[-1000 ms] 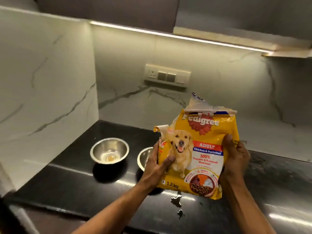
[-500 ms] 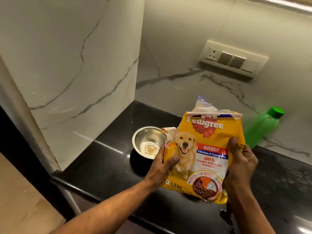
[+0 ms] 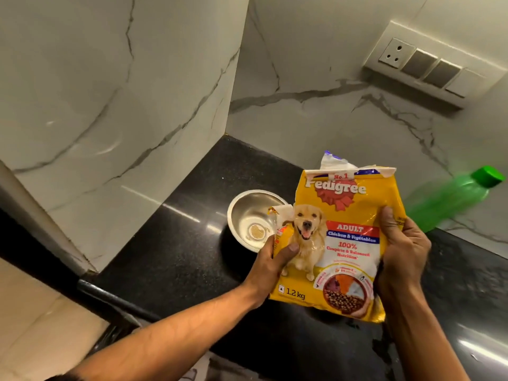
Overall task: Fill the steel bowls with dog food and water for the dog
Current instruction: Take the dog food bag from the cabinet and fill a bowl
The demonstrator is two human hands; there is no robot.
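I hold a yellow dog food bag point(image 3: 343, 237) upright above the black counter point(image 3: 176, 259), its top torn open. My left hand point(image 3: 270, 266) grips the bag's left edge and my right hand point(image 3: 402, 257) grips its right edge. One steel bowl point(image 3: 251, 218) stands on the counter just left of and behind the bag, partly covered by it, with nothing in it but a reflection. The second bowl is hidden behind the bag. A green plastic bottle point(image 3: 450, 202) with a green cap stands behind the bag on the right.
White marble walls close the counter at the left and the back, forming a corner. A socket and switch panel point(image 3: 428, 66) is on the back wall. The counter's front edge point(image 3: 110, 295) runs diagonally at lower left, with beige floor below.
The view has swung left and down, so the walls and bowl appear shifted right. The left bowl stays in sight, the other went behind the bag, and the green bottle came into view. Both hands keep their grip.
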